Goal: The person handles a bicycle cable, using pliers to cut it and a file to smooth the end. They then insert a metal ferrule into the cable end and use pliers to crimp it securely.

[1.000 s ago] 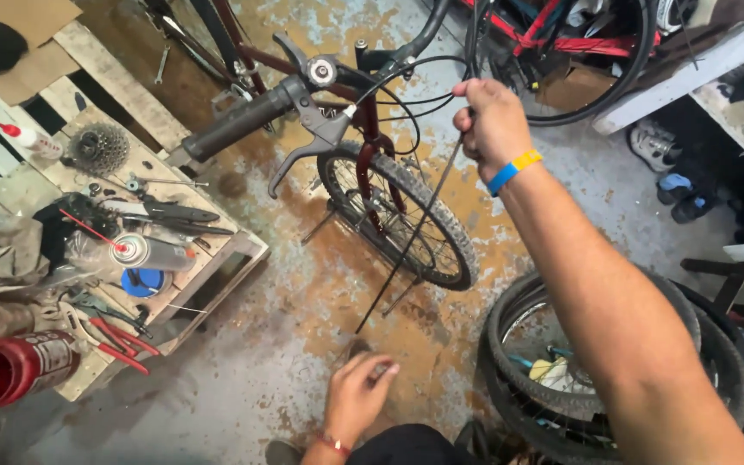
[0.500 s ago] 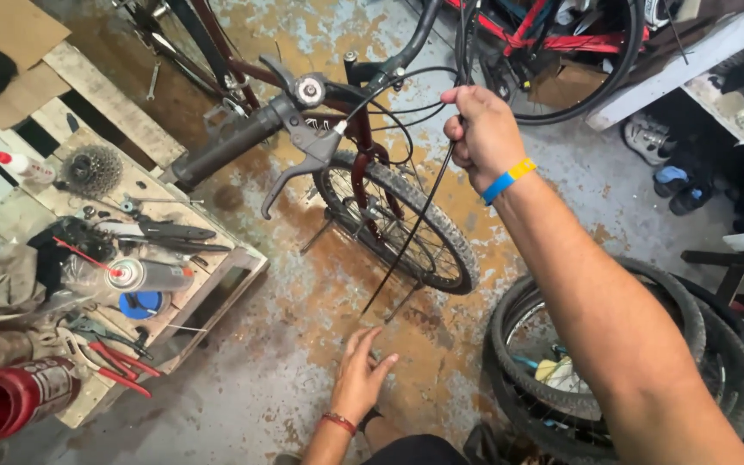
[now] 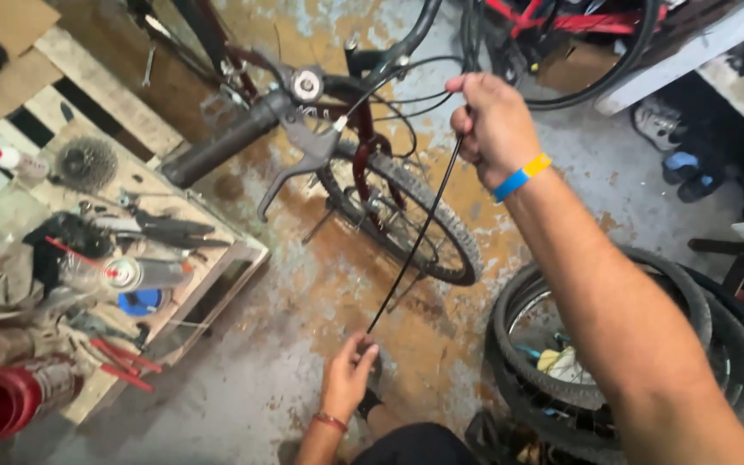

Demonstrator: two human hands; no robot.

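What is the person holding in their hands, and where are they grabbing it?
A thin black cable. The right hand grips its upper end near the handlebar, and the left hand holds its lower end, down by the floor.

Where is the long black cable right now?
In the head view, the black cable runs slanted through the middle, from the raised right hand down to the left hand near the floor, in front of the bicycle's front wheel.
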